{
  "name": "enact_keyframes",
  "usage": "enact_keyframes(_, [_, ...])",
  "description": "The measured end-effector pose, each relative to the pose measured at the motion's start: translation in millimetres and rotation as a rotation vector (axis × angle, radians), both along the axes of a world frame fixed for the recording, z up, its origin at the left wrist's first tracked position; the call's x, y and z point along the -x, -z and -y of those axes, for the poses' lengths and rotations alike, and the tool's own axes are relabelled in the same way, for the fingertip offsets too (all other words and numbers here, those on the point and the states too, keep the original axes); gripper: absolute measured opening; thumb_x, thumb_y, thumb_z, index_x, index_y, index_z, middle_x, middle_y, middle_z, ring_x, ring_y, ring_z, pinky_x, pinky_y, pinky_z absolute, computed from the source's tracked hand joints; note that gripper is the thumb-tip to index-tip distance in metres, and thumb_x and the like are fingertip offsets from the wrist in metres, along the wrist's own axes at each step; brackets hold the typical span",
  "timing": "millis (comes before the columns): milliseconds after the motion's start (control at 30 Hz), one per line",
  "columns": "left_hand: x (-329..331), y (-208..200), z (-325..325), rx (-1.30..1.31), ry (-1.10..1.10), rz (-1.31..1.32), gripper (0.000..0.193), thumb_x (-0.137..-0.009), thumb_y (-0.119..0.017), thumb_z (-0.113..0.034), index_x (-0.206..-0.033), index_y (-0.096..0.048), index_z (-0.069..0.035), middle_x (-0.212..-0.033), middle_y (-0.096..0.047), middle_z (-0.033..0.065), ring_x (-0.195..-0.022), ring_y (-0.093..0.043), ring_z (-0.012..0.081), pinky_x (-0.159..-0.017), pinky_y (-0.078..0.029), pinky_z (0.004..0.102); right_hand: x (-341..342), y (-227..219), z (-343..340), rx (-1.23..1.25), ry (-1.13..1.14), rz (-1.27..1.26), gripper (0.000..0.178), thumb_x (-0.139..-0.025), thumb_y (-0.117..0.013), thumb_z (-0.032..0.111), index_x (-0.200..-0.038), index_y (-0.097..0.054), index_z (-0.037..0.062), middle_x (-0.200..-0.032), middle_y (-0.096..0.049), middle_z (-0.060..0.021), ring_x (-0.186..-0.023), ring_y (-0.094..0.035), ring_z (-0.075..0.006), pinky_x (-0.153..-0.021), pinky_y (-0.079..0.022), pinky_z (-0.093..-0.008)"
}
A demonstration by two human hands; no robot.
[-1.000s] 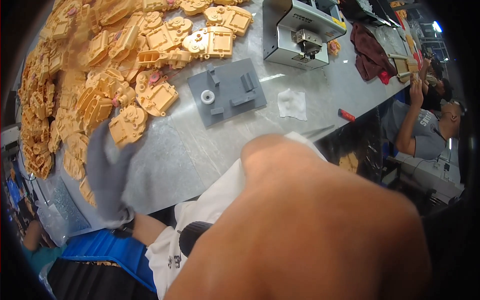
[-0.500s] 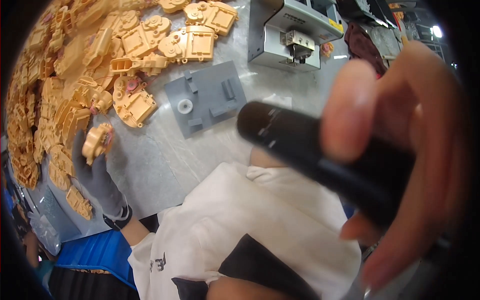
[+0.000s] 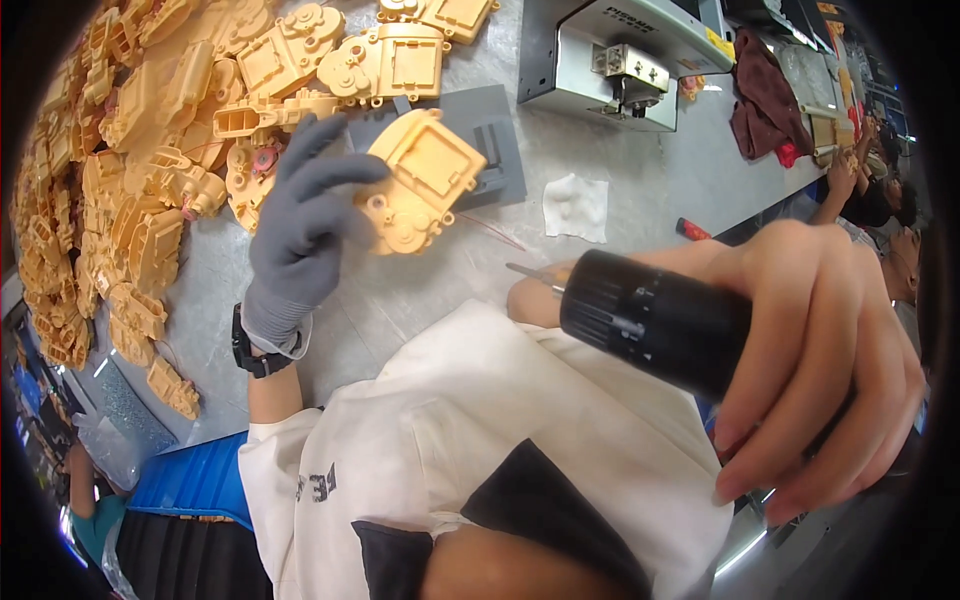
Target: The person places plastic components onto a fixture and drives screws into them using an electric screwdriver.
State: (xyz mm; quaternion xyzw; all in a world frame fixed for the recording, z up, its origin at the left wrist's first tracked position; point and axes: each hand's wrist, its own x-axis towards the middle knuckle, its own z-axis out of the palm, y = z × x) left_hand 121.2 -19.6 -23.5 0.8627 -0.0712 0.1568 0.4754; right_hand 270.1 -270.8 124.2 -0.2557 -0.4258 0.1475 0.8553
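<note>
My left hand [image 3: 305,220], in a grey knit glove, grips a yellow-orange plastic housing [image 3: 425,180] by its rounded end. The housing is raised over the table, with a square recess on its face and a thin reddish wire trailing from it. Partly hidden behind it lies a grey fixture plate [image 3: 505,135] with raised blocks. Bare fingers of my right hand [image 3: 815,350] wrap round a black electric screwdriver [image 3: 655,320]. Its thin metal bit points left, toward the housing but apart from it.
Many similar housings [image 3: 130,230] are heaped across the left of the table. A silver boxy machine [image 3: 570,75] stands at the back, near a white cloth [image 3: 576,208] and a dark red cloth [image 3: 762,105]. A blue crate [image 3: 195,485] sits lower left. Other people are at far right and left.
My left hand has brought the housing right, from beside the heap to in front of the fixture. The screwdriver has moved away from the camera, and its bit now shows.
</note>
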Motion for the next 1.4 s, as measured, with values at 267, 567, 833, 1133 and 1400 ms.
enact_keyframes(267, [-16,-12,48,-0.310,-0.303,-0.212,0.075,-0.059,-0.076,-0.025,-0.126,-0.044,-0.016,-0.123,-0.044,0.0127,-0.110,-0.045,0.0326,-0.090,-0.038,0.0402,18,18,-65,-0.094,-0.162,0.031,0.016,-0.080,-0.050,0.000,-0.068,-0.059,0.0046,-0.067,-0.061,-0.0048,-0.047,-0.059,-0.0168,-0.044,-0.047,-0.0230])
enact_keyframes(567, [-56,-11,24,-0.533,-0.039,-0.109,0.068,-0.057,-0.072,-0.023,-0.121,-0.050,-0.016,-0.119,-0.049,0.0103,-0.111,-0.045,0.0318,-0.097,-0.034,0.0446,15,25,-82,-0.207,-0.308,0.087,0.020,-0.082,-0.045,0.001,-0.067,-0.058,0.0039,-0.072,-0.060,-0.0056,-0.048,-0.058,-0.0173,-0.044,-0.047,-0.0239])
enact_keyframes(833, [-45,-9,22,-0.512,-0.070,-0.169,0.068,-0.063,-0.072,-0.026,-0.125,-0.045,-0.017,-0.123,-0.046,0.0103,-0.113,-0.043,0.0325,-0.096,-0.036,0.0442,15,34,-106,-0.337,-0.474,0.133,0.024,-0.084,-0.042,0.001,-0.066,-0.057,0.0033,-0.076,-0.059,-0.0063,-0.050,-0.057,-0.0178,-0.045,-0.046,-0.0247])
enact_keyframes(1133, [-35,-2,17,-0.406,-0.047,-0.266,0.081,-0.057,-0.077,-0.028,-0.129,-0.042,-0.014,-0.129,-0.041,0.0130,-0.117,-0.040,0.0346,-0.098,-0.035,0.0429,10,30,-103,-0.539,-0.707,0.132,0.028,-0.086,-0.038,0.002,-0.065,-0.056,0.0026,-0.080,-0.058,-0.0070,-0.051,-0.056,-0.0183,-0.046,-0.046,-0.0255])
enact_keyframes(1400, [-33,-46,12,-0.027,-0.262,0.257,0.050,-0.073,-0.066,-0.036,-0.111,-0.056,-0.006,-0.110,-0.054,0.0168,-0.103,-0.053,0.0308,-0.087,-0.042,0.0386,16,9,-60,-0.173,-0.501,0.278,0.011,-0.077,-0.049,0.003,-0.073,-0.057,0.0107,-0.080,-0.064,0.0006,-0.046,-0.049,-0.0089,-0.048,-0.035,-0.0184])
